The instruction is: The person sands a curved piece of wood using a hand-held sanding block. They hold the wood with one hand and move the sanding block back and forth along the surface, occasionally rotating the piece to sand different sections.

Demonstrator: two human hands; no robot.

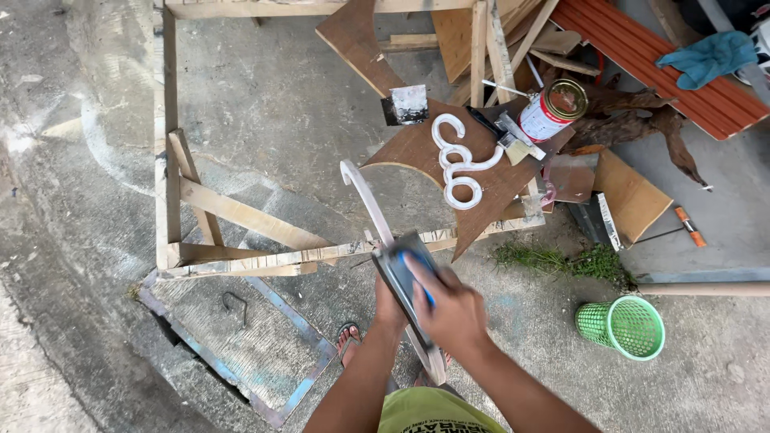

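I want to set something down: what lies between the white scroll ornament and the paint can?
In the head view, a paintbrush lies between the white scroll ornament and the paint can.

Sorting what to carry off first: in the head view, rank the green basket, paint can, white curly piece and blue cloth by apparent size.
1. Green basket
2. White curly piece and blue cloth: look about alike, unranked
3. Paint can

Basket (622, 326): green mesh. Cloth (709, 57): teal. Scroll piece (460, 160): white. Board (449, 164) under it: brown. Can (552, 110): white and red, gold lid. Corrugated sheet (666, 56): red-orange. Sanding block (409, 281): dark grey, blue edge. Curved piece (365, 196): pale pinkish-white.
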